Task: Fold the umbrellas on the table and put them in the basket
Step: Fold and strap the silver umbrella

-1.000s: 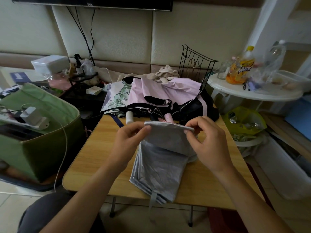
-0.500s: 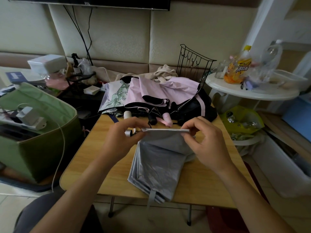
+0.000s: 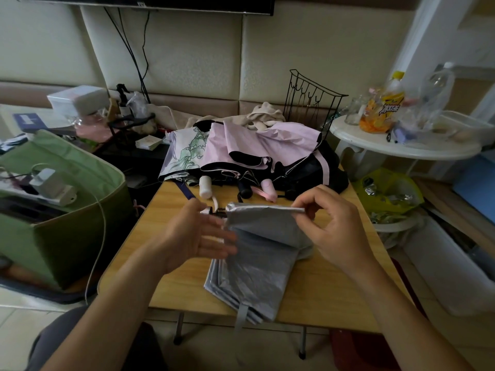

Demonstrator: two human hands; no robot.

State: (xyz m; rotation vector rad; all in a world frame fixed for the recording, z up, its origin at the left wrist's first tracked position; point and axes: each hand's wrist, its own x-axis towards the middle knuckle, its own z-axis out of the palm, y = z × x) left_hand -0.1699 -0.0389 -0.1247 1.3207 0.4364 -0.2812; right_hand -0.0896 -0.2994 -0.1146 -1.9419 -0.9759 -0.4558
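grey umbrella (image 3: 261, 259) lies on the counter (image 3: 334, 298), long axis toward the viewer (strap end nearest). right hand (image 3: 333, 227) fingers pinch its far edge; left hand (image 3: 194, 234) fingers spread, touching its side.

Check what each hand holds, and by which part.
Right hand pinches the top edge of the silver-grey fabric umbrella. Left hand is open, holding nothing.

A wooden table (image 3: 329, 295) bears a grey umbrella (image 3: 257, 274) and a heap of unfolded umbrellas (image 3: 249, 145).
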